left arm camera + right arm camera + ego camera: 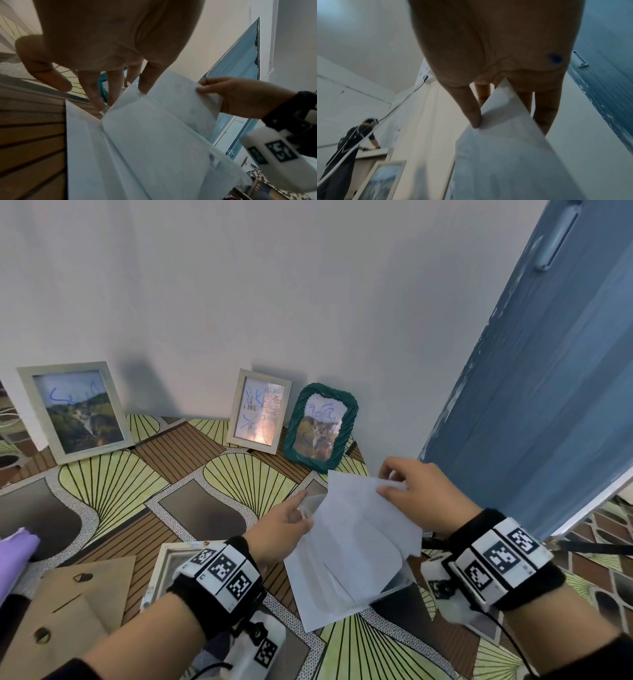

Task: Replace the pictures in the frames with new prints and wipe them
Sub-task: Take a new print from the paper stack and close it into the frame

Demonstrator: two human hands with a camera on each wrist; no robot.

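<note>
My right hand (385,482) pinches the top corner of a white print (363,498), face hidden, that stands partly out of a clear plastic sleeve (359,570) holding more white sheets. The right wrist view shows thumb and fingers (475,121) clamped on that print (505,148). My left hand (305,508) holds the sleeve's open mouth (154,142) above the table. Against the wall lean a large pale frame (73,412), a small pale frame (260,412) and a green woven frame (320,428), all with blue scribbles on the glass.
A pale frame (164,563) lies flat by my left wrist, next to its brown cardboard backing (68,604). A purple cloth (13,549) sits at the left edge. A blue door (534,405) stands at the right. Another person (351,142) works far off.
</note>
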